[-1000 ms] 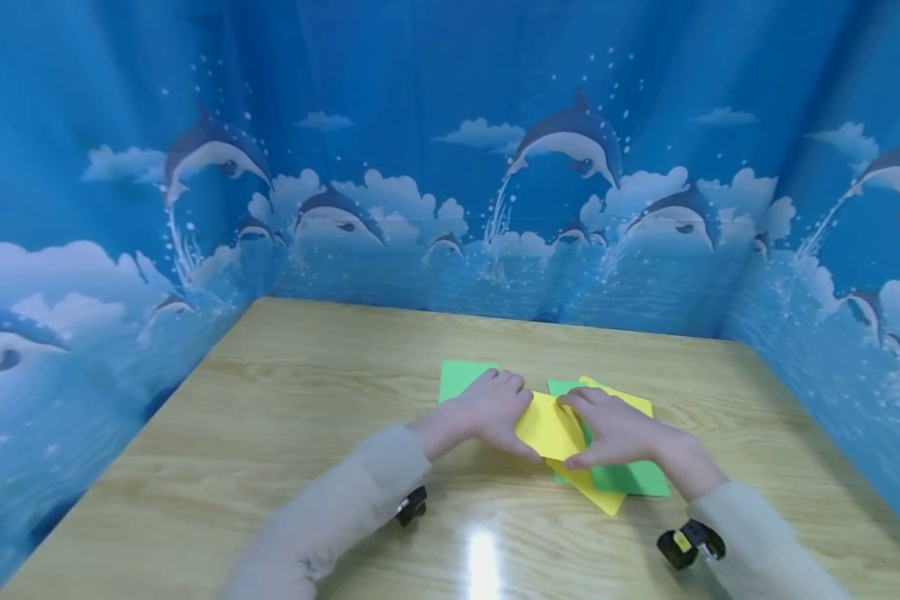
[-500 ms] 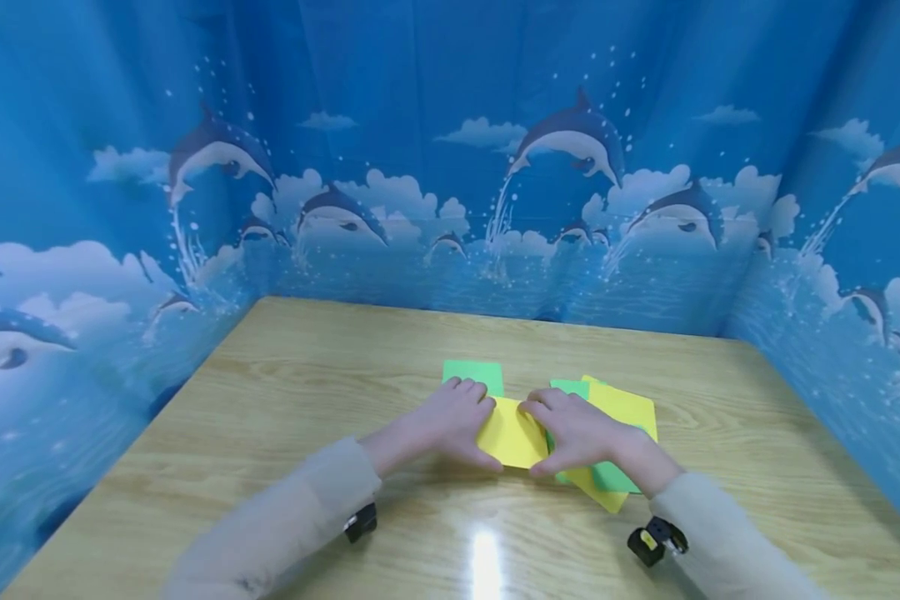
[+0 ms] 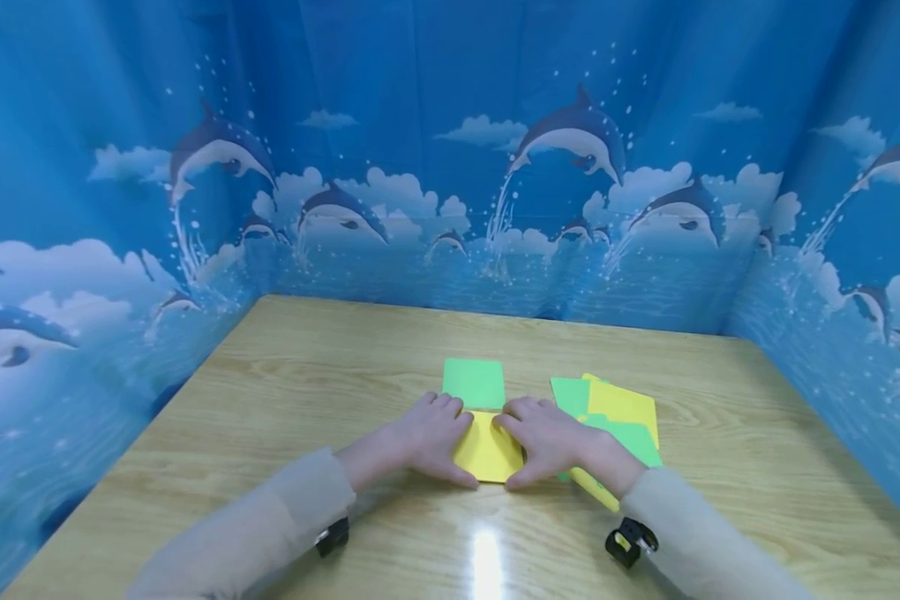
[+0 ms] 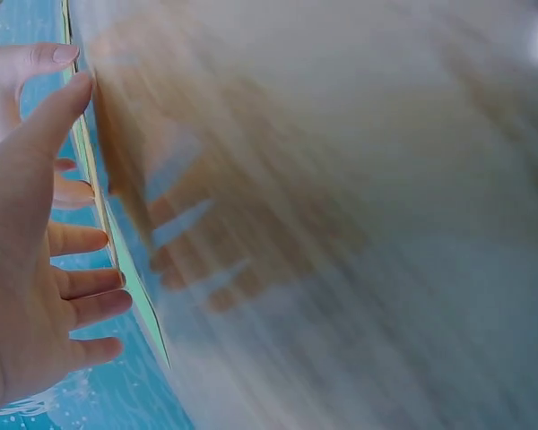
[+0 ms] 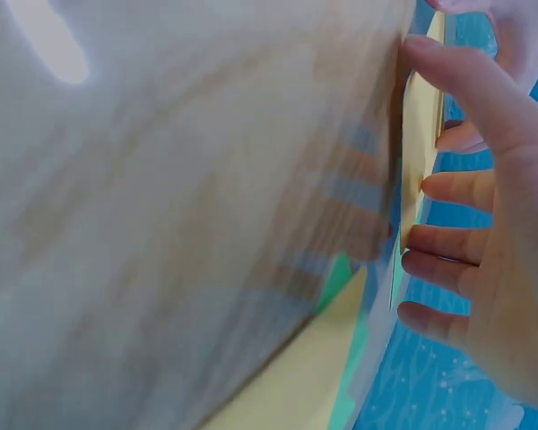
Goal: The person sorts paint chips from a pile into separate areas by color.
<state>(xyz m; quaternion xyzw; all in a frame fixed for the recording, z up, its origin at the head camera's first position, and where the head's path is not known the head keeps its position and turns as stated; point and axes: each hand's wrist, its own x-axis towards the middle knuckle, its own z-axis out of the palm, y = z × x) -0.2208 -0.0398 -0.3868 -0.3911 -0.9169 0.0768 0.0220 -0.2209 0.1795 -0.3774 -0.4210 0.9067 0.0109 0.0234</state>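
Holding the yellow square (image 3: 489, 454) at the table (image 3: 307, 367), our left hand (image 3: 437, 439) and right hand (image 3: 543, 437) each grip one side of it between thumb and curved fingers, probably to keep it level and in line with the green square (image 3: 473, 383) just beyond it; whether the two touch, we cannot tell. Counting, we find one yellow square, one green square ahead of it, and, beside our right hand, a loose pile (image 3: 632, 438) showing at least two green sheets (image 3: 572, 395) and two yellow sheets (image 3: 624, 403), overlap hiding any more.
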